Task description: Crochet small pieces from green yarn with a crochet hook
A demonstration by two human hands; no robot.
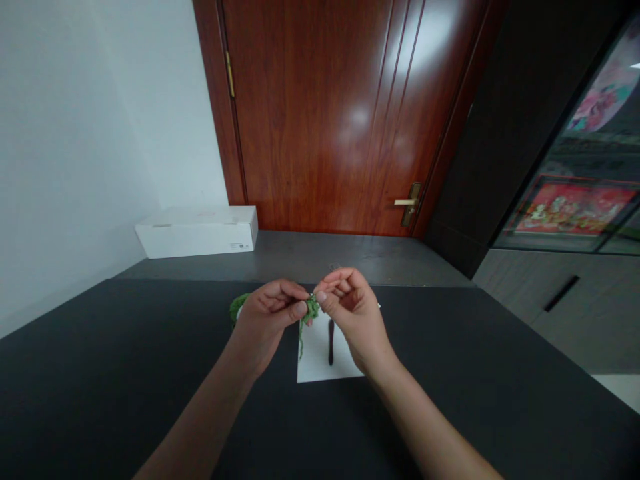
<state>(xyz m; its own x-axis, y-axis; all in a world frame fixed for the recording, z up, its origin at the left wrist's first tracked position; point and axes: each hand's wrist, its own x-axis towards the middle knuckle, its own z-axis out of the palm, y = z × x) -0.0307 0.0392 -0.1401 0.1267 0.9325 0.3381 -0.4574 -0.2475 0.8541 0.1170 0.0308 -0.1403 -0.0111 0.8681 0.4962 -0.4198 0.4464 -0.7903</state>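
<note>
My left hand [267, 320] and my right hand [353, 315] meet above a black tabletop [125, 373], their fingertips pinching a small piece of green crocheted yarn [311, 312]. A loose strand hangs down from it over a sheet of white paper [316, 357]. A dark slender tool [331, 342], perhaps a crochet hook, lies lengthwise on the paper under my right hand. Just beyond my left hand sits a green yarn bundle [239, 307], partly hidden by that hand.
A white cardboard box [196, 231] lies on a grey ledge [320, 257] behind the black tabletop, against a white wall. Beyond the ledge stands a red-brown wooden door [320, 113] with a brass handle. A dark glass-fronted cabinet stands at the right.
</note>
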